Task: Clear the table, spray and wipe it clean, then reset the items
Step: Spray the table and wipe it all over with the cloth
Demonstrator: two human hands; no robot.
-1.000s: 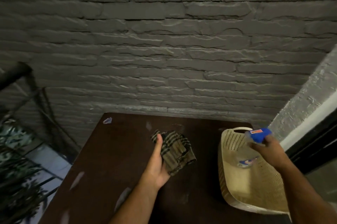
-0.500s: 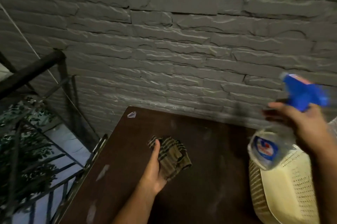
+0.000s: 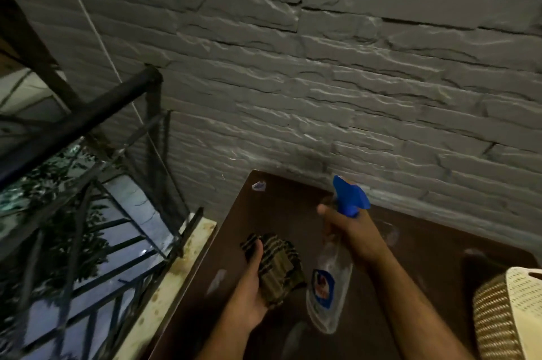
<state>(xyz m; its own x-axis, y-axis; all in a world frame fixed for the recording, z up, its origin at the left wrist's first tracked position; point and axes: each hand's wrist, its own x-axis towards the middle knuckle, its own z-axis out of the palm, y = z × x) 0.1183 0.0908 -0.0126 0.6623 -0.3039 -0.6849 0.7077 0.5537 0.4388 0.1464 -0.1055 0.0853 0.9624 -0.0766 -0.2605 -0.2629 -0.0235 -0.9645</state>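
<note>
A dark brown table (image 3: 410,257) stands against a grey stone wall. My left hand (image 3: 249,292) grips a bunched striped brown cloth (image 3: 278,268) low over the table's left side. My right hand (image 3: 349,230) holds a clear spray bottle (image 3: 328,286) by its neck, just right of the cloth. The bottle's blue trigger head (image 3: 350,196) is at the top with its nozzle aimed toward the far left corner, and its body hangs tilted above the table. A cream perforated basket (image 3: 510,315) sits at the table's right edge.
A small scrap of wrapper (image 3: 258,185) lies at the table's far left corner. Pale smears mark the tabletop. A black metal railing (image 3: 88,119) and a stained ledge (image 3: 173,277) run along the left, with a drop and foliage beyond.
My right hand lifted the spray bottle out of the basket and swung it left over the table beside the cloth. The view has turned left, so the basket now sits at the right edge.
</note>
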